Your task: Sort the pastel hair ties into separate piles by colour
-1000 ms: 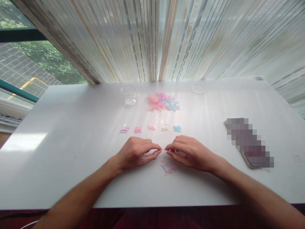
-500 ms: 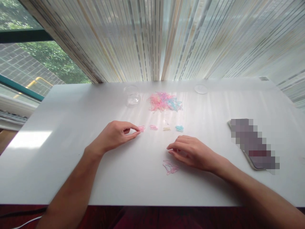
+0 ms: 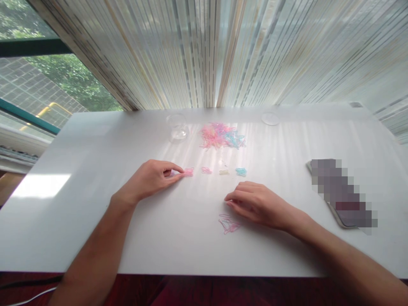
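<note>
My left hand is at the left end of a row of small rubber band piles, thumb and forefinger pinched together against the pink rubber bands. Whether a band is between those fingertips is too small to tell. Purple bands show only in part behind its fingers. My right hand rests on the table, thumb and forefinger slightly apart with nothing visible between them. Just below its fingertips lies a loose group of pinkish rubber bands. Light pink, cream and blue bands continue the row.
A large mixed heap of rubber bands lies toward the back of the white table. Left of it stands a clear container; a clear round lid lies to its right. A phone, blurred out, is at the right.
My hands were together holding a tiny band between them. My left hand has since moved left and up to the pink pile, then slightly further left. My right hand stayed nearly in place.
</note>
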The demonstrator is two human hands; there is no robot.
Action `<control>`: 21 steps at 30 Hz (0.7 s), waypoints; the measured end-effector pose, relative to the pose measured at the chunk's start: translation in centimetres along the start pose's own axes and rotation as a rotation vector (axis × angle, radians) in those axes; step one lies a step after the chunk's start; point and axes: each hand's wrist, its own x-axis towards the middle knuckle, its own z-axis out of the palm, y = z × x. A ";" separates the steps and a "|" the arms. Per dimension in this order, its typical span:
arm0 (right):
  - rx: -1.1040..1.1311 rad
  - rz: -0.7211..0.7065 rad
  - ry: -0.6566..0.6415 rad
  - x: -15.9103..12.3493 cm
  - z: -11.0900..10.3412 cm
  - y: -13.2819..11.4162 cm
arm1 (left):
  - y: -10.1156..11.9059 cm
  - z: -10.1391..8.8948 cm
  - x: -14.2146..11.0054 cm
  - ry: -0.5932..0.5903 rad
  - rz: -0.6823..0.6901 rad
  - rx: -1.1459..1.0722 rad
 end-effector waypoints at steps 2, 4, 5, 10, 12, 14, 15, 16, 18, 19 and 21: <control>0.000 0.005 -0.001 0.0 0.0 0.0 | 0.1 0.0 0.0 0.010 0.008 0.012; 0.001 0.012 -0.002 0.0 0.0 0.1 | 0.1 0.0 0.0 0.011 0.019 0.026; 0.001 0.015 -0.003 0.0 0.0 0.1 | 0.1 0.0 0.0 0.008 0.022 0.031; 0.007 0.024 -0.003 0.0 -0.1 0.2 | 0.2 -0.3 0.0 0.021 0.017 0.022; 0.017 0.028 -0.005 0.0 -0.2 0.2 | 0.5 -0.1 0.0 0.042 0.043 0.006; 0.029 0.035 -0.007 0.1 -0.4 0.1 | 1.1 0.5 0.0 0.055 0.111 -0.016; 0.037 0.041 -0.013 0.1 -0.5 0.0 | 1.5 0.9 0.0 0.054 0.159 -0.028; 0.048 0.050 -0.024 0.2 -0.7 -0.1 | 2.1 1.4 -0.1 0.047 0.212 -0.038; 0.082 0.062 -0.048 0.2 -0.9 -0.3 | 3.4 2.5 -0.3 0.003 0.314 -0.065; 0.105 0.065 -0.056 0.3 -1.1 -0.5 | 4.1 3.0 -0.5 -0.037 0.355 -0.091; 0.158 0.061 -0.056 0.3 -1.3 -0.7 | 5.3 3.9 -1.0 -0.116 0.431 -0.137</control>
